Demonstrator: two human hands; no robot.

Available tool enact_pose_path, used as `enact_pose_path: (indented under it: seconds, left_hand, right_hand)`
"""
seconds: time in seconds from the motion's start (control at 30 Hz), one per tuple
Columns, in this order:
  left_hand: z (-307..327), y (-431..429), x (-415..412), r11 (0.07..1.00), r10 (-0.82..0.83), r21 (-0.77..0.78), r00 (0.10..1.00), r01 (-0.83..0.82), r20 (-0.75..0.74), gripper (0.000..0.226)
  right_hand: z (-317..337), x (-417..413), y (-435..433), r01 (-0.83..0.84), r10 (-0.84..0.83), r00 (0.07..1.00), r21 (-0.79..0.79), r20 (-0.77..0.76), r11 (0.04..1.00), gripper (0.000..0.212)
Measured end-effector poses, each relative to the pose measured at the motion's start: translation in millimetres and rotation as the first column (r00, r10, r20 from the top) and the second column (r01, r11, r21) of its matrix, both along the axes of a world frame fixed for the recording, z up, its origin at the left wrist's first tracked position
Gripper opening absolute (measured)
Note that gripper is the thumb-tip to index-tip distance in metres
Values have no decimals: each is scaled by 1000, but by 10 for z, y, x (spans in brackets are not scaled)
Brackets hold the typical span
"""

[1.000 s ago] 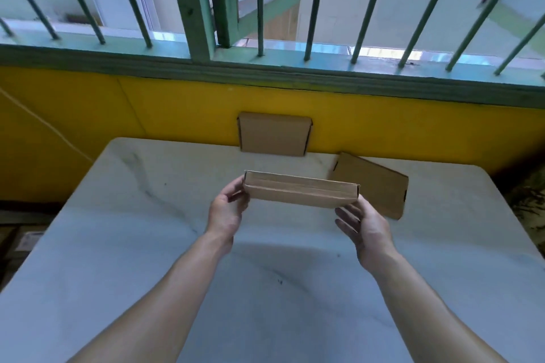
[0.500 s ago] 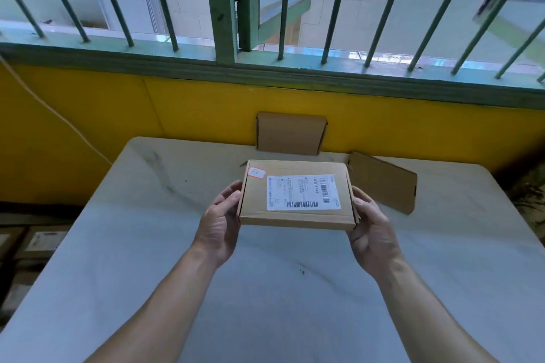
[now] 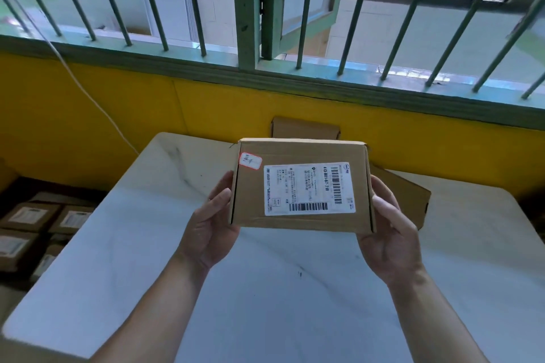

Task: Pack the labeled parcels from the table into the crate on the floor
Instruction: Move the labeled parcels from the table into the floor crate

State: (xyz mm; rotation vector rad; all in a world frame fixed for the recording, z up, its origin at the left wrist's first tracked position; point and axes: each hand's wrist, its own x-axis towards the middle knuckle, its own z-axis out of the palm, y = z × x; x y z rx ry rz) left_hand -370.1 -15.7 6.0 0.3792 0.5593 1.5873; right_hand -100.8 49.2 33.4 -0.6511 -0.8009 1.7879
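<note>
We see a brown parcel [image 3: 300, 186] held label-up above the table [image 3: 147, 244]; a second parcel [image 3: 305, 129] and third parcel [image 3: 413, 200] lie behind, perhaps face-down.

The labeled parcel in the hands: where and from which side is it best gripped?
Probably by its two short ends, the left hand coming from the left, the right hand from the right: the parcel is flat and wide, label facing up.

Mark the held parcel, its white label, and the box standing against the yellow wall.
Held parcel [image 3: 300, 221]: head view, bare cardboard under the label.
Label [image 3: 309, 188]: head view, middle of the print.
Box at the wall [image 3: 305, 130]: head view, face showing above the held parcel.
</note>
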Motion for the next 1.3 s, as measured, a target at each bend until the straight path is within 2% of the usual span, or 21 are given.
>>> enact_pose_path:
  seconds: [0.1,0.2,0.33,0.47,0.6,0.7,0.77,0.93,1.1,1.3]
  left_hand:
    - [75,-69,57,999,6,43,1000,-7,16,32]
    - [117,-139,65,998,14,64,1000,-12,-22,39]
    - [79,-312,-12,998,67,4,986,-67,-151,47]
    - [-28,-691,-218,964,183,-136,938,-230,-296,44]
    - [-174,-1259,-634,905,286,-195,882,-377,-375,43]
    - [-295,-1740,-1094,847,376,-245,858,-472,-350,46]
    - [-385,-2072,-1428,781,462,-302,831,-547,-310,47]
    - [-494,-2960,-2370,579,632,-366,684,-729,-363,51]
    - [-515,-3752,-3365,511,640,-382,637,-770,-429,44]
    - [-771,-3970,-4335,451,514,-445,632,-774,-579,43]
  right_hand:
    - [63,57,8,-42,43,999,44,-29,998,52]
    - [71,58,24,-72,76,996,72,-51,995,53]
    - [-96,-80,34,-123,123,991,12,-50,992,44]
    - [-396,-510,-51,-181,186,979,-63,83,981,41]
    - [-640,-1167,-280,-283,303,926,-120,223,952,39]
    - [-705,-1801,-511,-379,403,874,-137,270,915,35]
    - [-735,-2293,-694,-445,466,829,-141,307,884,31]
    - [-777,-3649,-1394,-569,571,721,-135,392,811,29]
    - [-828,-4826,-2124,-611,620,645,-187,446,770,26]
    - [-1017,-5675,-2444,-492,550,641,-264,535,830,21]
